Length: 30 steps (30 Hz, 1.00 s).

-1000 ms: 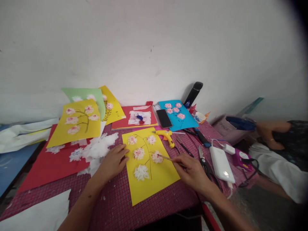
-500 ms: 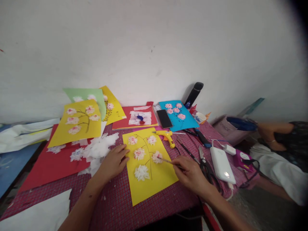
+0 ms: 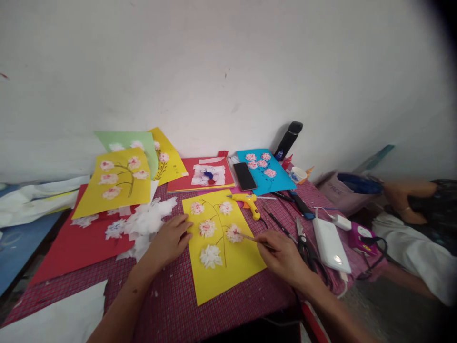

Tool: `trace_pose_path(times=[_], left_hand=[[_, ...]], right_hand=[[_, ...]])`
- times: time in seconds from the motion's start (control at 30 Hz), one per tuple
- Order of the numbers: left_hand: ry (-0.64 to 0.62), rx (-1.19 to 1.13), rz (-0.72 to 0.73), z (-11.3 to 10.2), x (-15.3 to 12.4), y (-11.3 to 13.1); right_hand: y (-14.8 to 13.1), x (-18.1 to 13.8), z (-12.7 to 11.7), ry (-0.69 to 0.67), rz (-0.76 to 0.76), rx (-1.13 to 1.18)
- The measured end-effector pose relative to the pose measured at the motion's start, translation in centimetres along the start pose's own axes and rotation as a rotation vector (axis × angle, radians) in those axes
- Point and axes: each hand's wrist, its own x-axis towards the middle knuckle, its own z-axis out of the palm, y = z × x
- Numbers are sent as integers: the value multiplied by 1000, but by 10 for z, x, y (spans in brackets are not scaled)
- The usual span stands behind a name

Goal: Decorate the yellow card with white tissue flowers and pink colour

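Note:
A thin paintbrush (image 3: 250, 237) is pinched in my right hand (image 3: 282, 255), its tip at a red-tinged tissue flower (image 3: 233, 233) on the right of a yellow sheet (image 3: 235, 274). Dark drawn stems link several flowers on this sheet. The lowest one, a white tissue flower (image 3: 211, 256), shows no red. My left hand (image 3: 170, 240) rests with its fingers stretched out at the sheet's left edge. White crumpled tissue (image 3: 146, 221) lies just beyond that hand.
A yellow glue gun (image 3: 250, 203), a phone (image 3: 244, 176), black-handled scissors (image 3: 307, 247) and a white power bank (image 3: 330, 244) lie to the right. Paint-stained tissue (image 3: 209, 175) sits on red paper at the back. Finished-looking flower sheets (image 3: 119, 183) stand left. Another person's arm (image 3: 402, 202) shows at right.
The brush tip stays at the right-hand flower, with only a slight shift of the brush. My left hand has not visibly moved; the whole view drifts marginally.

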Motion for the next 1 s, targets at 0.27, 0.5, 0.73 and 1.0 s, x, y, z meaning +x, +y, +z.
trace_pose_path(times=[0.27,0.5,0.73,1.0], left_hand=[[-1,6,14,-3,2,3],[16,-10,16,-1,1,1],[6,1,9,1,0,-1],[1,-3,8,1,0,-1]], right_hand=[[-2,3,-2,-4,4,-14],[-7,-2,-9,26,18,-3],[-7,-4,-2,-9,-17,-13],[-4,-4,0,8,-17,-6]])
